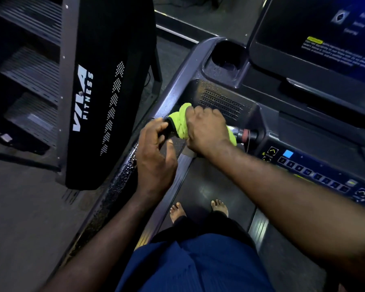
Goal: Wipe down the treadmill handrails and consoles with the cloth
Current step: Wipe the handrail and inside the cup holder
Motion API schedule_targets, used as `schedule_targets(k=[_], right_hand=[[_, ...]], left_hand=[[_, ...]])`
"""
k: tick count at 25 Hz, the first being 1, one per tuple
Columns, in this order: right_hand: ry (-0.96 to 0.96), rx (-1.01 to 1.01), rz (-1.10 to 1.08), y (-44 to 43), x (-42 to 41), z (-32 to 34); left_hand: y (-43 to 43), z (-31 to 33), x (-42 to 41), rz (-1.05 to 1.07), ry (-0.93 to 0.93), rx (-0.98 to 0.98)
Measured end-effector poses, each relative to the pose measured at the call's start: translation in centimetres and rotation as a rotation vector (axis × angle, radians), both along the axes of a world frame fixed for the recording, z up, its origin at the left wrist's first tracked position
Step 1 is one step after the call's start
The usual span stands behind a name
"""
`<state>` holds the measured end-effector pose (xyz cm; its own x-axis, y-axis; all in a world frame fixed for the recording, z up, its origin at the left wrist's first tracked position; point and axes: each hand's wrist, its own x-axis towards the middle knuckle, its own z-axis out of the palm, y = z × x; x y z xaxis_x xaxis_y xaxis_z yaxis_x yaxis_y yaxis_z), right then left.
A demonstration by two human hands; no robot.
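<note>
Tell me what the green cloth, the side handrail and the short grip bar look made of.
The cloth: soft woven or microfibre fabric, matte, bunched in folds under the right hand. The side handrail: grey, smooth and semi-glossy, painted metal or plastic; water beads on it. The grip bar: bright mirror-like section, probably chromed metal.

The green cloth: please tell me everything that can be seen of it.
The cloth is bright yellow-green, soft and bunched into folds. It is wrapped around a short bar that sticks out from the console. The right hand grips it from above, hiding its middle; a corner shows past the hand. The left hand curls at the bar's black end beside it; contact is unclear.
</note>
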<state>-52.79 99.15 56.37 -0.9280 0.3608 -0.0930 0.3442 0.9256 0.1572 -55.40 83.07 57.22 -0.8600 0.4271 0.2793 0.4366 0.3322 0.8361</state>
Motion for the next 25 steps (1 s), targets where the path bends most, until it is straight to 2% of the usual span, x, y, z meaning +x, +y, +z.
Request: schedule_targets(k=[2,5,7,10,12,14,15,18,19,21,23,25], right_hand=[[0.019,-0.044,-0.029,2.5,3.0,0.9],[0.014,0.060,-0.094,4.9,6.4,2.1],[-0.026,0.062,-0.110,4.7,6.4,2.0],[-0.120,-0.148,-0.192,5.5,3.3,3.0],[-0.267,-0.404,-0.334,7.0,2.0,3.8],[-0.317,-0.533,-0.430,7.6,2.0,4.6],[-0.245,-0.471,-0.417,7.2,2.8,4.3],[0.024,-0.042,-0.229,3.8,6.4,2.3],[0.036,-0.018,-0.203,3.3,6.9,2.1],[-0.043,-0.170,-0.228,4.9,5.2,3.4],[-0.225,-0.473,-0.362,7.0,2.3,4.7],[-0.347,-0.578,-0.435,8.2,1.1,5.1]], left_hand=[[1.0,-1.1,-0.9,-0.140,0.006,-0.136],[3.4,-2.2,-1.1,-0.363,-0.039,-0.358],[4.6,-3.3,-0.8,-0.444,0.085,-0.499],[6.1,-5.0,-1.9,-0.470,0.348,-0.643],[7.1,-5.0,-3.0,-0.480,0.427,-0.681],[8.1,-4.7,-3.8,-0.516,0.469,-0.706],[8.6,-4.3,-4.1,-0.530,0.461,-0.727],[10.0,-2.9,-5.4,-0.556,0.341,-0.878],[10.4,-2.5,-5.4,-0.562,0.312,-0.947],[11.1,-2.1,-5.3,-0.568,0.307,-1.004],[11.2,-2.2,-5.3,-0.554,0.332,-1.015],[11.2,-2.1,-5.2,-0.528,0.343,-1.016]])
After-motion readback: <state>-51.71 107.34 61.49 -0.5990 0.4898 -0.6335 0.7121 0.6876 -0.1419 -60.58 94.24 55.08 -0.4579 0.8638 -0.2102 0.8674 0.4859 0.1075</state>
